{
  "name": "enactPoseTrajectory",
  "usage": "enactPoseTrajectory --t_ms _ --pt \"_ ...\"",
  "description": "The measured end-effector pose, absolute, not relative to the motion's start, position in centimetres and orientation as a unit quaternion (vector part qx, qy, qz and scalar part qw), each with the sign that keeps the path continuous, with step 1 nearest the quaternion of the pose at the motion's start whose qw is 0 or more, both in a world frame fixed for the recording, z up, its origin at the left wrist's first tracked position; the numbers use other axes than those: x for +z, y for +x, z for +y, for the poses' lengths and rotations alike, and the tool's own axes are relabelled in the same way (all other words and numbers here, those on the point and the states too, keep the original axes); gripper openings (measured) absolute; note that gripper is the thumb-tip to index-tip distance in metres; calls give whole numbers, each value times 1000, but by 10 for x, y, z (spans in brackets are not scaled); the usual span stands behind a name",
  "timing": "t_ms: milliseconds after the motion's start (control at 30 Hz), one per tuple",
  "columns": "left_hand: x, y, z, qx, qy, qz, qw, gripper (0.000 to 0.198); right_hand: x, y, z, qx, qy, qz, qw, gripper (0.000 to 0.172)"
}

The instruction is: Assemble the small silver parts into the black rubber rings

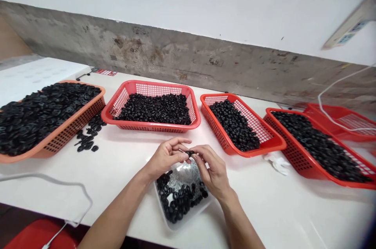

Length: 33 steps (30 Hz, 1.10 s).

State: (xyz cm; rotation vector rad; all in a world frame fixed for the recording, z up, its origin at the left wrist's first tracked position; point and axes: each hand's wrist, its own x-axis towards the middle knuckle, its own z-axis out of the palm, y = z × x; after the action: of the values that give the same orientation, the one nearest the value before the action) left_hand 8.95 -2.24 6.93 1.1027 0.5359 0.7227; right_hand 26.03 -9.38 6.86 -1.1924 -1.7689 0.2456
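Just above a clear plastic tub [192, 217], a small black round part [190, 153] is pinched between the fingertips of both hands. My left hand [168, 156] grips it from the left with thumb and fingers, and my right hand [212, 168] from the right. The fingers cover much of the part, so its exact shape does not show. Loose black ring-shaped parts [179, 202] lie in the tub, mostly along its near and left sides. Small shiny bits [186, 174] cover the far part of its floor.
Red baskets [152, 126] [273, 149] [311, 172] of small black parts stand beyond and to the right. An orange basket [63, 139] is heaped with flat black pieces; more pieces [85, 141] lie beside it. A white cable [58, 178] crosses the white table [123, 174] at left.
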Motion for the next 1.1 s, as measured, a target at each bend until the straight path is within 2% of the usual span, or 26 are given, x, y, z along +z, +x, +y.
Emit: enactPoseTrajectory --t_ms 300,433,600,867,1100 --pt "75 90 -27 353 469 257 768 42 68 261 -95 -95 -475 -777 403 41" --pt "78 91 -32 356 457 254 775 41 70 260 -96 -163 -461 -772 406 41" --pt "78 93 -36 343 465 253 776 40 70 260 -98 -194 -464 -762 407 44" --pt "75 96 -35 353 528 244 733 27 71 260 -99 -214 -465 -759 402 43" --pt "75 94 -37 347 571 255 699 14 66 260 -95 -189 -459 -775 391 35"
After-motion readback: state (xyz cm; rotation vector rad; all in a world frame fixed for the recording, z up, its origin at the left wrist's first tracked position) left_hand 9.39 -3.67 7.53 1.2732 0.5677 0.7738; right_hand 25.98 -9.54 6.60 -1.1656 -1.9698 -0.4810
